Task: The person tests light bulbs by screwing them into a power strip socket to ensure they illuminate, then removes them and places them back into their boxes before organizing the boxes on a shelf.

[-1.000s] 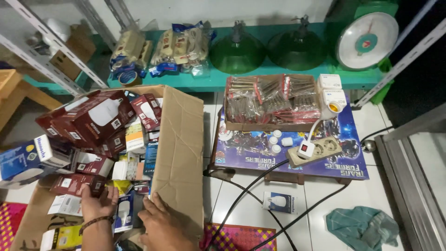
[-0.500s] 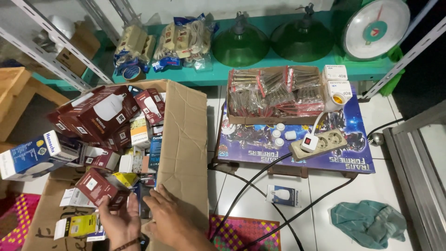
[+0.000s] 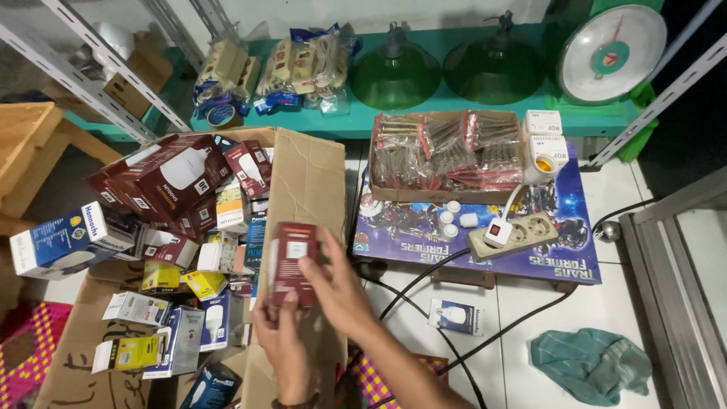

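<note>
The white tiled floor [image 3: 530,356] carries a big open cardboard carton [image 3: 303,189] crammed with bulb boxes, a low table [image 3: 485,257] with a printed blue top, a small blue-and-white box [image 3: 457,316], a crumpled teal cloth [image 3: 591,363] and black cables [image 3: 424,280]. On the table lie a shallow cardboard tray [image 3: 447,159] of red packets, a power strip [image 3: 515,235] and what look like small white caps [image 3: 453,220]. A green shelf [image 3: 454,117] along the wall bears two green lamp shades [image 3: 394,72], bagged sockets [image 3: 303,68] and a dial scale [image 3: 609,53].
</note>
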